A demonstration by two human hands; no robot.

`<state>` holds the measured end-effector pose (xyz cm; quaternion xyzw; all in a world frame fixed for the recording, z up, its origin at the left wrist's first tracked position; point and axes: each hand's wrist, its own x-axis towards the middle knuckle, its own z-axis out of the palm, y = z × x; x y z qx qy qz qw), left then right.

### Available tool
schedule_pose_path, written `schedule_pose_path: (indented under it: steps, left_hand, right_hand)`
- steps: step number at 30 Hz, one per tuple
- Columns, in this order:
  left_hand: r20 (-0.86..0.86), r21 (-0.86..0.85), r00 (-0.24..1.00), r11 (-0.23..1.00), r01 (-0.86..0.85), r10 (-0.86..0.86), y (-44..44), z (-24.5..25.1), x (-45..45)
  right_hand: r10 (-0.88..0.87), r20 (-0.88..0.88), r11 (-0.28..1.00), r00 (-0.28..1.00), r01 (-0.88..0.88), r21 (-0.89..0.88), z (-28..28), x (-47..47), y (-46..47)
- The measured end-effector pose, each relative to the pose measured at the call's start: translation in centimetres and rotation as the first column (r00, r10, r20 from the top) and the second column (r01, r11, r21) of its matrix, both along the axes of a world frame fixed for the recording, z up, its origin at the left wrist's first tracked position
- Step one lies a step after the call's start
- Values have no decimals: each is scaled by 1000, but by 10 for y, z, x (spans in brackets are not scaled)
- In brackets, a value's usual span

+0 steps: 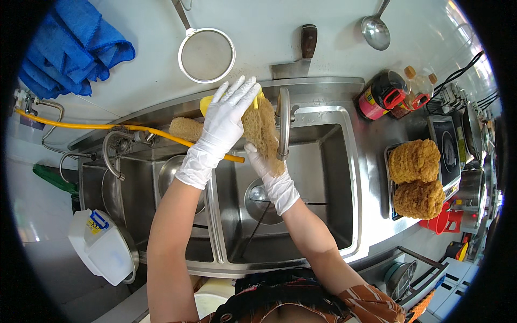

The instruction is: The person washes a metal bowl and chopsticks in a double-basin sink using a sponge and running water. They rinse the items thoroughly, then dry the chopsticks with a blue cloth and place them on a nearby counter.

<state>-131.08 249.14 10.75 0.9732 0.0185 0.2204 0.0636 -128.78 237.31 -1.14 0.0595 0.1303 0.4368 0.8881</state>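
Observation:
My left hand (228, 115) wears a white glove and lies palm down over a yellow object (206, 104) behind the sink, its fingers straight and slightly spread. A small yellow spout (256, 103) shows by the fingertips; the palm's underside is hidden. In my right hand (278, 185), also gloved, is a tan loofah scrubber (264, 129), held just left of the steel faucet (284, 125). The loofah covers most of that hand's fingers. Below it lies the right sink basin (331, 161) with its round drain. Another piece of loofah (185, 128) rests on the back ledge.
An orange hose (161, 133) crosses the left basin, which holds a metal bowl (171, 173). A strainer (207, 54), a cleaver (301, 60) and a ladle (375, 32) are on the wall. Sauce jugs (379, 97) and browned food blocks (416, 161) stand right. White container (101, 246) hangs left.

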Motion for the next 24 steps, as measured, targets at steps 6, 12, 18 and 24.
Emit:
schedule_pose_path:
  steps: [6,12,18,24]
  left_hand:
    - [-6,-2,1000,1000,-10,10,-1,-9,2]
    - [-49,35,997,998,-53,55,-9,-4,0]
    - [121,84,978,980,-179,168,-24,-3,-14]
    - [114,-577,909,772,-269,401,-103,-103,-109]
  right_hand:
    - [289,768,729,571,388,-563,-2,1,0]
    - [94,441,994,893,-56,-98,-3,2,-10]
    - [313,711,742,629,306,-597,-14,-4,-58]
    - [156,-17,988,988,-156,-19,-55,0,-155]
